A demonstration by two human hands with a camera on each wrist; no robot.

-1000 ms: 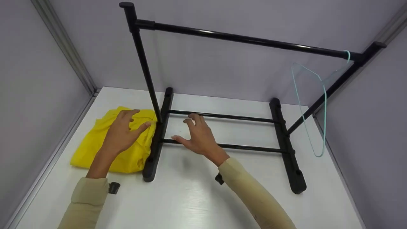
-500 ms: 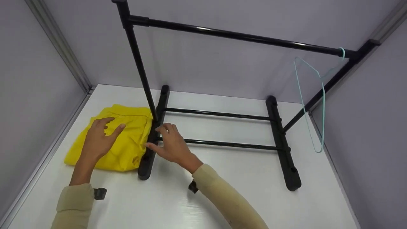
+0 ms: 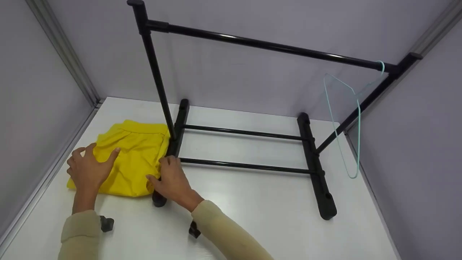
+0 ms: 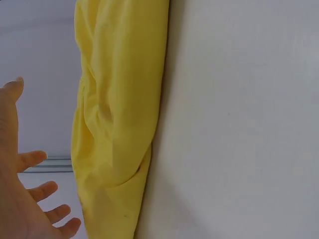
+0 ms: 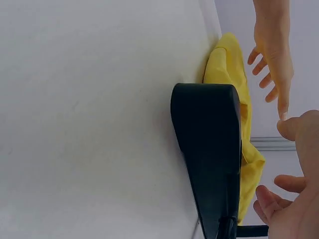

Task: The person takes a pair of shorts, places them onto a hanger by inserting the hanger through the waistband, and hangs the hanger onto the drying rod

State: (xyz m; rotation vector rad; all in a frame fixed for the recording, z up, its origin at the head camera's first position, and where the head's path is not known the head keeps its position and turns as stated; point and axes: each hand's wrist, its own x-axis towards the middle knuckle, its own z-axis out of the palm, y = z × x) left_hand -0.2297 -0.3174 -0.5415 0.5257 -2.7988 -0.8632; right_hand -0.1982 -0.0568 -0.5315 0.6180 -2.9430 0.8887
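Observation:
A yellow garment (image 3: 131,155) with a gathered waistband lies folded on the white table, beside the left foot (image 3: 183,113) of a black rack. Over its left side is my left hand (image 3: 88,169), fingers spread. In the left wrist view this hand (image 4: 20,204) stands apart from the yellow cloth (image 4: 124,89). At the right edge of the garment my right hand (image 3: 174,182) hovers by the rack foot, fingers loosely bent. The right wrist view has my right hand (image 5: 299,209) above the rack foot (image 5: 207,129), holding nothing. Contact with the cloth cannot be made out.
The black rack's top bar (image 3: 267,44) spans above the table, with two lower rods (image 3: 245,165) between its feet. A light-green wire hanger (image 3: 358,137) hangs at the bar's right end. Grey walls enclose the table (image 3: 267,213) at the back and sides.
Both hands have moved left and down. My right hand went from over the rack's lower rods to the garment's right edge, and my left hand to its left side. The view shifted slightly.

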